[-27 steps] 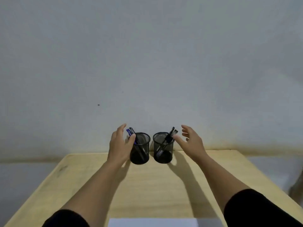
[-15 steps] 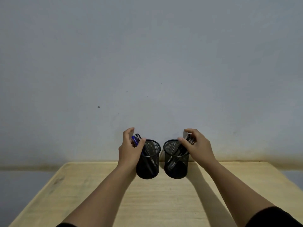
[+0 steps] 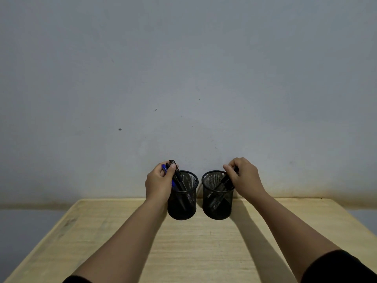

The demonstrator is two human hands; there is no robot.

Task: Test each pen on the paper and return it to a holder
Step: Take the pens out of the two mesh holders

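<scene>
Two bare forearms reach across the wooden table (image 3: 183,252) toward the grey wall (image 3: 183,78). Against the wall stand two black mesh holders, side by side. The left hand (image 3: 159,183) is closed round the pens (image 3: 177,175) in the left holder (image 3: 182,203); the right hand (image 3: 243,178) pinches a black pen (image 3: 225,181) in the right holder (image 3: 217,201)

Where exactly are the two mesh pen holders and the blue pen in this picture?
Left mesh holder (image 3: 183,209): head view, on its front wall.
Right mesh holder (image 3: 218,209): head view, on its front wall.
Blue pen (image 3: 164,168): head view, on its upper end, beside the left hand's fingers.
</scene>
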